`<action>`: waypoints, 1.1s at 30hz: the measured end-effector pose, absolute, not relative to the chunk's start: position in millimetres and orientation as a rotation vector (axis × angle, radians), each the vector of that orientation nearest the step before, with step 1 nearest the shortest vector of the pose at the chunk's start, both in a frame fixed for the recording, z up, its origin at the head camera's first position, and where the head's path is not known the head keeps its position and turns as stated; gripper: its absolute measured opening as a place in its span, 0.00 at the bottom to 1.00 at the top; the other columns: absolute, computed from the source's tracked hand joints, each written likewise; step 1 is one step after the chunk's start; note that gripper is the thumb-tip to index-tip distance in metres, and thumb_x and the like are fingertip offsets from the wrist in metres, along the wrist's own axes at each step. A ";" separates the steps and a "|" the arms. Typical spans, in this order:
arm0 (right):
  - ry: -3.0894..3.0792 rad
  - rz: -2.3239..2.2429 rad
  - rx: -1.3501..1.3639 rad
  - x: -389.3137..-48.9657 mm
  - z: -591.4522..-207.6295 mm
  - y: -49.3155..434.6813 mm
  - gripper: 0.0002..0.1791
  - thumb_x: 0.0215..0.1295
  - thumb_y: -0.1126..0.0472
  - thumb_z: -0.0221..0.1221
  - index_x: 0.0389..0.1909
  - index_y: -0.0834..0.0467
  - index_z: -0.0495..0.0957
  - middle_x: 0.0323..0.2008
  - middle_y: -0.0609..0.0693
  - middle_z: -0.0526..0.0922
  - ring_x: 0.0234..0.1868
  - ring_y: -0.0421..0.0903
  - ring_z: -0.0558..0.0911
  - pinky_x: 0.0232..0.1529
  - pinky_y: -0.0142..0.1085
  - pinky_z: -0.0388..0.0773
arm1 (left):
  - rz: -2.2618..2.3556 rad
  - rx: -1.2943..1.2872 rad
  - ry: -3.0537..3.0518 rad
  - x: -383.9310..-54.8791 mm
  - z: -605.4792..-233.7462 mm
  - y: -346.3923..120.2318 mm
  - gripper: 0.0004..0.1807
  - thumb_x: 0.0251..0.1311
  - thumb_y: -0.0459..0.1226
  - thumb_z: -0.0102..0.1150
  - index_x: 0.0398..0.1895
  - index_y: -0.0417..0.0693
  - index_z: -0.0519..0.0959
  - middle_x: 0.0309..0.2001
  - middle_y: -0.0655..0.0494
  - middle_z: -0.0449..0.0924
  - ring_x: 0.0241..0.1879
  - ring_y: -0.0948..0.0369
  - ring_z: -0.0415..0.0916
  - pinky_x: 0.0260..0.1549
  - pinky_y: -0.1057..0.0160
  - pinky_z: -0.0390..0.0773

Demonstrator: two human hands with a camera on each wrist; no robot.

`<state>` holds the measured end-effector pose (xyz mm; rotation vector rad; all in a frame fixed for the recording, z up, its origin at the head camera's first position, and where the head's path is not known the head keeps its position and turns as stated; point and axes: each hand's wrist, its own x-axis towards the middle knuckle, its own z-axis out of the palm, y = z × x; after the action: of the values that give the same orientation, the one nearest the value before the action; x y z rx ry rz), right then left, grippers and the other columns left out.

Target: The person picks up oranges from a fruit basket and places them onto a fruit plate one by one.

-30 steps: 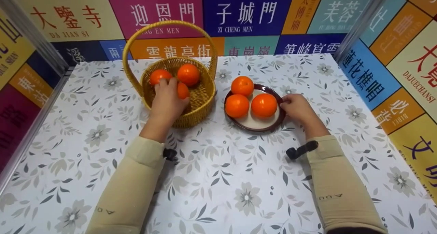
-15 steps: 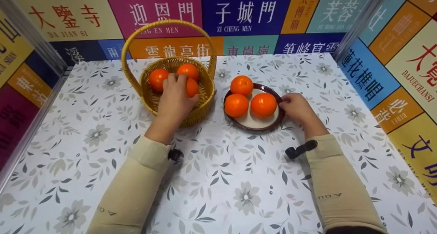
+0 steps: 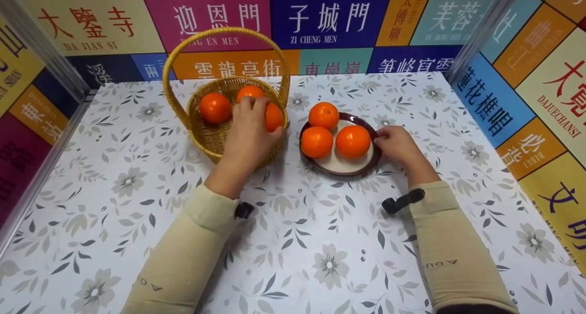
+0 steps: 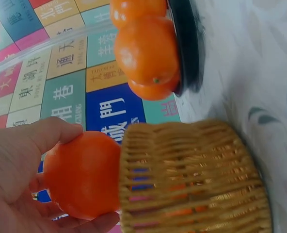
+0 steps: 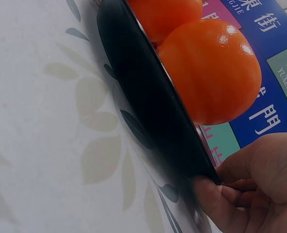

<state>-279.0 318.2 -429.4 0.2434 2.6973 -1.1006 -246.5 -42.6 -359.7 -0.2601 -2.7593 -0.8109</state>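
Left hand [image 3: 252, 130]: gripping 1 orange, here the held orange [image 3: 274, 116]. In the left wrist view the thumb lies along 1 side of the fruit and the fingers [image 4: 99, 223] curl round the opposite side, so it sits between them. Held orange is at the basket [image 4: 192, 177], at its right side in the head view; the wicker edge overlaps part of it in the left wrist view. Whether it touches the wicker, cannot tell.

2 more in the basket: left orange [image 3: 215, 108], apart from the fingers; far orange [image 3: 250, 92], just beyond the fingertips, partly covered by them.

Right hand [image 3: 397, 143]: pinching the rim of the plate [image 3: 349, 166], edge between thumb and fingers. 3 on the plate: back orange [image 3: 323, 115], front-left orange [image 3: 317, 142], front-right orange [image 3: 353, 141], the last nearest that hand.
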 end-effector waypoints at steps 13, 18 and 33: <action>2.688 -1.117 0.236 -279.4 -431.9 320.1 0.22 0.77 0.63 0.49 0.66 0.68 0.74 0.61 0.66 0.78 0.55 0.57 0.78 0.57 0.45 0.78 | -0.795 -0.370 -2.783 -235.7 -360.7 -15.3 0.36 0.60 0.46 0.71 0.71 0.49 0.71 0.67 0.45 0.67 0.67 0.46 0.67 0.59 0.47 0.81; 2.710 -1.111 0.223 -279.2 -432.0 319.8 0.22 0.77 0.63 0.49 0.66 0.68 0.74 0.60 0.66 0.79 0.54 0.56 0.78 0.56 0.44 0.77 | -0.791 -0.423 -2.795 -229.4 -361.9 -4.9 0.36 0.59 0.45 0.71 0.71 0.49 0.71 0.67 0.45 0.67 0.67 0.47 0.66 0.58 0.47 0.81; 2.713 -1.101 0.207 -279.6 -431.0 320.9 0.23 0.76 0.63 0.49 0.66 0.69 0.73 0.62 0.68 0.78 0.57 0.58 0.78 0.62 0.49 0.76 | -0.779 -0.532 -2.818 -221.8 -376.0 15.2 0.34 0.60 0.45 0.71 0.69 0.49 0.72 0.62 0.47 0.69 0.62 0.49 0.67 0.54 0.50 0.82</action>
<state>-279.6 320.9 -431.0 0.2069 2.7129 -1.1014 -221.8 15.2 -376.0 -0.5322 -2.8185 -0.7785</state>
